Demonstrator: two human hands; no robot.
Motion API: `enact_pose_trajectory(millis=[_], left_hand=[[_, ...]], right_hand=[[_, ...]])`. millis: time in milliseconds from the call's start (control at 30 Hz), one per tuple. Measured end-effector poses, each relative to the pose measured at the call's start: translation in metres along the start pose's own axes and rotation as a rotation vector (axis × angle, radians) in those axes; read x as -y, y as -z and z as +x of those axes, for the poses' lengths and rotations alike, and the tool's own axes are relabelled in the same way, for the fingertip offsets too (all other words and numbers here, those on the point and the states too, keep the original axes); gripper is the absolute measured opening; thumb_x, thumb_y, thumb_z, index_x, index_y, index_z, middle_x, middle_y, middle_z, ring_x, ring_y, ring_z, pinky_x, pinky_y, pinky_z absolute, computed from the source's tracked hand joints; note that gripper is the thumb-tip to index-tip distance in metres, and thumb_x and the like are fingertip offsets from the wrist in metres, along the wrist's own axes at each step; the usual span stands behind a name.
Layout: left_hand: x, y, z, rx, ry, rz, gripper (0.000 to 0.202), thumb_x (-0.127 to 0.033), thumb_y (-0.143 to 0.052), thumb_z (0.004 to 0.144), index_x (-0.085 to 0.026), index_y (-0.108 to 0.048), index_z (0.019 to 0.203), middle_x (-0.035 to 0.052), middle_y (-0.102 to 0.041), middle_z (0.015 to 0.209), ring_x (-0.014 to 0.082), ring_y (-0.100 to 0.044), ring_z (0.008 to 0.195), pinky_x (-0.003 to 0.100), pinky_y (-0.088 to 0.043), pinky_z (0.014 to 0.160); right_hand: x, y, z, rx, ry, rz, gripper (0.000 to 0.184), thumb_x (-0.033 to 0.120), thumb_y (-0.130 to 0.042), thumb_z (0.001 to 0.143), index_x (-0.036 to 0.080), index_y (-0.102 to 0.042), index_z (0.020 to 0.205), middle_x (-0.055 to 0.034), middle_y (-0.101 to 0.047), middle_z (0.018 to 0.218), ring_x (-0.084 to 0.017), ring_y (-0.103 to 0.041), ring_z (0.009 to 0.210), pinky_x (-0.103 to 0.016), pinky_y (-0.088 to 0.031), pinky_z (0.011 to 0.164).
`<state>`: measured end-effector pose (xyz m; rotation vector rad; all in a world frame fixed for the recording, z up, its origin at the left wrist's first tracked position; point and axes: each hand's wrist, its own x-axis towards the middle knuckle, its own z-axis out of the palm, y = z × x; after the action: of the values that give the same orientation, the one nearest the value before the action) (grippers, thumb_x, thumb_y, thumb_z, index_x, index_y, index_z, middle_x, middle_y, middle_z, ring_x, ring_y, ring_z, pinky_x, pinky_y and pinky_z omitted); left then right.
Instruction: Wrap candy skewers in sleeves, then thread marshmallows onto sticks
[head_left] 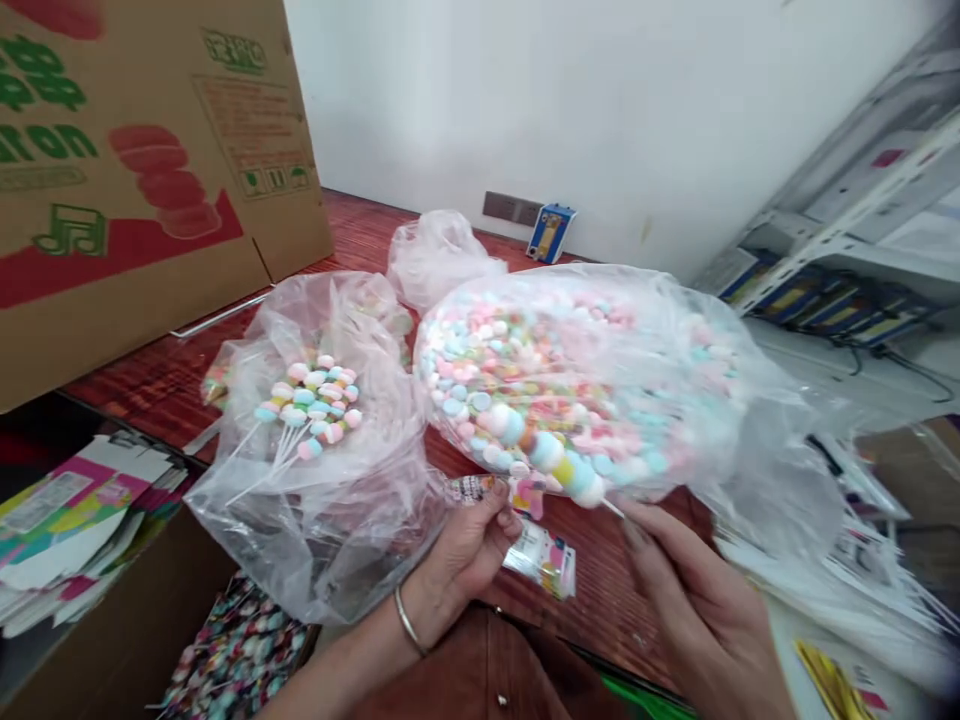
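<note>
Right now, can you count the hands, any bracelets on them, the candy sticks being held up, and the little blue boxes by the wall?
Hands: 2 (left hand, right hand)
Bracelet: 1
Held candy stick: 1
Blue box by the wall: 1
Total: 5

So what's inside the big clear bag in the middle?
Many small pastel pieces, pink, blue and white, fill the bag. The held skewer hides some; lower layers can't be seen.

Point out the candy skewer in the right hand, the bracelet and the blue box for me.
Candy skewer (pixel 550 452): head view, on the middle of its row.
Bracelet (pixel 406 622): head view, on its band.
Blue box (pixel 552 234): head view, on its front.
</note>
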<state>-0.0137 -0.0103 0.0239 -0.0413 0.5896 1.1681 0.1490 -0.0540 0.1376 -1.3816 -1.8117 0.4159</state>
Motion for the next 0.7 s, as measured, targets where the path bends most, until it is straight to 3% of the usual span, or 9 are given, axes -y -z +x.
enact_pose_trajectory(millis=[100, 267, 400, 600, 700], left_hand=[[-0.002, -0.011, -0.002, -0.010, 0.016, -0.050, 0.036, -0.015, -0.092, 0.060, -0.013, -0.058, 0.071, -0.0063, -0.051, 0.059, 0.0018, -0.044, 0.049, 0.015, -0.040, 0.048], [0.002, -0.025, -0.003, -0.012, -0.002, -0.086, 0.040, -0.013, -0.094, 0.053, -0.014, -0.059, 0.071, -0.0053, -0.058, 0.064, 0.0029, -0.048, 0.050, 0.016, -0.042, 0.048], [0.006, -0.031, -0.004, -0.042, -0.019, -0.016, 0.042, -0.014, -0.096, 0.048, -0.014, -0.059, 0.068, -0.0064, -0.054, 0.059, 0.0032, -0.046, 0.049, 0.016, -0.043, 0.048], [0.011, -0.039, -0.007, -0.067, -0.172, 0.246, 0.039, -0.025, -0.095, 0.052, -0.013, -0.061, 0.065, -0.0052, -0.056, 0.059, 0.0044, -0.048, 0.051, 0.017, -0.042, 0.050], [0.009, -0.041, -0.010, -0.065, -0.203, 0.303, 0.037, -0.026, -0.095, 0.052, -0.013, -0.063, 0.066, -0.0041, -0.059, 0.062, 0.0061, -0.052, 0.056, 0.018, -0.044, 0.055]], right_hand=[[-0.030, 0.037, -0.042, -0.018, 0.060, -0.212, 0.027, 0.027, -0.058, 0.092, 0.027, -0.072, 0.115, -0.0029, -0.077, 0.106, -0.022, -0.075, 0.091, -0.025, -0.059, 0.079], [-0.058, 0.044, -0.084, -0.015, 0.087, -0.296, 0.030, 0.025, -0.056, 0.094, 0.025, -0.068, 0.121, -0.0026, -0.076, 0.113, -0.020, -0.075, 0.095, -0.022, -0.058, 0.084], [-0.065, 0.045, -0.096, -0.026, 0.045, -0.296, 0.032, 0.024, -0.054, 0.095, 0.027, -0.066, 0.124, -0.0032, -0.076, 0.112, -0.020, -0.075, 0.096, -0.023, -0.059, 0.079], [-0.075, 0.063, -0.099, 0.045, 0.137, -0.353, 0.042, 0.026, -0.060, 0.091, 0.026, -0.063, 0.133, -0.0056, -0.077, 0.108, -0.022, -0.076, 0.088, -0.025, -0.060, 0.070], [-0.070, 0.068, -0.096, 0.079, 0.035, -0.259, 0.034, 0.030, -0.062, 0.090, 0.025, -0.071, 0.122, -0.0053, -0.078, 0.103, -0.022, -0.076, 0.087, -0.025, -0.060, 0.076]])
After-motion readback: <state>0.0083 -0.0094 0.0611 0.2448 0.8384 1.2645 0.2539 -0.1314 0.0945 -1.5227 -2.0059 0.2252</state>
